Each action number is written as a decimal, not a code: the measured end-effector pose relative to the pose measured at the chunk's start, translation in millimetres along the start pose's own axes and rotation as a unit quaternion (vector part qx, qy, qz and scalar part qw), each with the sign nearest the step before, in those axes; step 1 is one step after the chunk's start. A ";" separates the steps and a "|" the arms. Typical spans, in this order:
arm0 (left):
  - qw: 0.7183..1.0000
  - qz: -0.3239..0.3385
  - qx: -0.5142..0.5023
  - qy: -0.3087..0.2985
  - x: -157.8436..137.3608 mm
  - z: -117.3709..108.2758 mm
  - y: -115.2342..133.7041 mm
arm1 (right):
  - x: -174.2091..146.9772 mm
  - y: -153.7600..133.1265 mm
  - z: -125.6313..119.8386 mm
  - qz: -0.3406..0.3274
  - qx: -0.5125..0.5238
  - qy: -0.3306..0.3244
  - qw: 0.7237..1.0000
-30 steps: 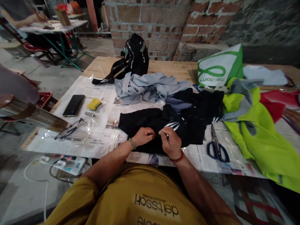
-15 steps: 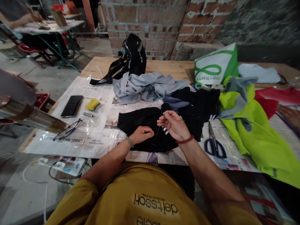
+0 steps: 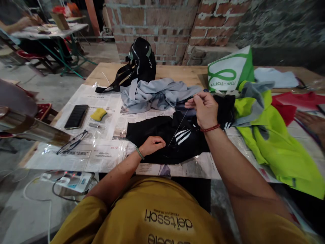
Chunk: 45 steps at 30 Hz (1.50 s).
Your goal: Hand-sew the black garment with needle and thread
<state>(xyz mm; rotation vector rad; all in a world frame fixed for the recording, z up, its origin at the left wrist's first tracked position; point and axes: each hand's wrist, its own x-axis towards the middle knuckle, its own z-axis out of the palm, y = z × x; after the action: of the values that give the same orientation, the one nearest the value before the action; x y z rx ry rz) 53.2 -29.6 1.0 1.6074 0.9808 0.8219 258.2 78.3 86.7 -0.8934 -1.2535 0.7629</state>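
A black garment (image 3: pixel 149 127) with white stripes lies on the newspaper in front of me. My left hand (image 3: pixel 153 145) rests on its near side, thumb and fingers pinched at the cloth; the exact pinch is partly hidden. Raised over the garment's far right side, my right hand (image 3: pixel 204 106) is closed in a pinch on a thin thread (image 3: pixel 178 126). The thread runs taut and slanting down to the cloth just beside my left fingertips. Whether a needle is between the right fingers is too small to tell.
Left on the newspaper are a phone (image 3: pixel 76 116), a yellow sponge (image 3: pixel 99 114), a thread spool (image 3: pixel 94 125) and glasses (image 3: pixel 73 142). Behind lie grey cloth (image 3: pixel 159 93), a black bag (image 3: pixel 143 59) and a white-green bag (image 3: pixel 230 71). A neon garment (image 3: pixel 279 149) lies right; a co-worker's hand (image 3: pixel 309 122) is beyond.
My right hand has moved up, away and to the right, drawing the thread out into a long straight line. My left hand has stayed nearly in place. The right forearm now covers the scissors.
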 end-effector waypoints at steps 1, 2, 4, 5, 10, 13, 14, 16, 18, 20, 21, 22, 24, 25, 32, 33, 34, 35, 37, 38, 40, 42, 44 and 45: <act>1.000 0.000 -0.001 0.000 0.1 0.1 -0.3 | 5.0 0.1 -1.2 -0.013 -0.003 0.004 1.000; 1.000 0.000 -0.002 0.001 0.2 0.2 -0.7 | 9.9 0.1 -2.3 -0.026 -0.005 0.008 1.000; 1.000 0.001 -0.002 0.001 0.6 0.5 -1.8 | 19.9 -0.5 -4.3 -0.048 -0.012 0.010 0.999; 1.000 0.002 -0.002 -0.001 0.9 0.6 -2.5 | 24.8 -1.2 -5.1 -0.057 -0.016 0.012 0.998; 1.000 0.006 -0.006 -0.004 1.5 0.4 -4.2 | 47.5 -9.9 -7.0 -0.092 -0.023 0.034 0.995; 1.000 0.006 -0.007 -0.006 1.2 -0.3 -3.6 | 58.5 -17.2 -6.0 -0.113 -0.034 0.038 0.992; 1.000 0.007 -0.006 -0.007 1.1 -0.5 -3.4 | 62.0 -19.4 -5.4 -0.118 -0.041 0.038 0.991; 1.000 0.008 -0.002 -0.009 0.9 -0.8 -3.0 | 69.1 -23.2 -4.1 -0.127 -0.056 0.041 0.990; 1.000 0.008 0.002 -0.007 0.8 -0.8 -3.1 | 76.3 -25.8 -2.8 -0.132 -0.068 0.042 0.988; 1.000 0.008 0.005 -0.005 0.9 -0.8 -3.3 | 82.5 -27.1 -1.5 -0.136 -0.075 0.041 0.987; 1.000 0.008 0.006 -0.005 0.9 -0.8 -3.4 | 84.8 -27.3 -0.8 -0.136 -0.077 0.042 0.987; 1.000 0.008 0.006 -0.006 1.0 -0.8 -3.4 | 86.5 -27.2 -0.1 -0.136 -0.079 0.042 0.987; 1.000 0.009 0.006 -0.006 1.0 -1.1 -3.1 | 87.8 -26.3 1.4 -0.136 -0.079 0.043 0.987; 1.000 0.009 0.006 -0.007 0.9 -1.2 -2.8 | 87.8 -25.5 2.0 -0.136 -0.080 0.043 0.987; 1.000 0.013 0.015 -0.011 1.1 -1.5 -2.6 | 94.4 -26.2 2.4 -0.138 -0.090 0.052 0.985; 1.000 0.012 0.015 -0.011 1.2 -1.5 -2.8 | 96.9 -27.9 2.3 -0.136 -0.092 0.058 0.985; 1.000 0.013 0.016 -0.011 1.3 -1.6 -3.1 | 99.4 -29.8 2.2 -0.134 -0.095 0.062 0.984; 1.000 0.013 0.017 -0.012 1.4 -1.6 -3.2 | 101.8 -31.8 2.4 -0.132 -0.097 0.063 0.985; 1.000 0.014 0.018 -0.015 1.5 -1.9 -3.1 | 105.5 -36.0 3.1 -0.130 -0.099 0.060 0.985; 1.000 0.015 0.019 -0.016 1.5 -2.0 -3.0 | 106.9 -38.1 3.7 -0.130 -0.101 0.058 0.985; 1.000 0.015 0.020 -0.018 1.5 -2.2 -2.6 | 109.0 -42.4 5.2 -0.130 -0.103 0.061 0.984; 1.000 0.016 0.021 -0.018 1.6 -2.2 -2.2 | 110.6 -47.1 6.9 -0.131 -0.104 0.063 0.984; 1.000 0.015 0.021 -0.017 1.7 -2.1 -2.1 | 112.1 -51.5 8.8 -0.138 -0.102 0.058 0.983; 1.000 0.014 0.021 -0.017 1.7 -2.1 -2.1 | 113.0 -53.3 9.8 -0.144 -0.101 0.058 0.983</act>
<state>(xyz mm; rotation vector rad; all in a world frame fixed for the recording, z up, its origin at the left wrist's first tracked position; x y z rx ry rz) 51.7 -26.9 -0.5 1.6693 0.9587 0.7948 267.2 153.8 186.4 -0.8798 -1.3363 0.3541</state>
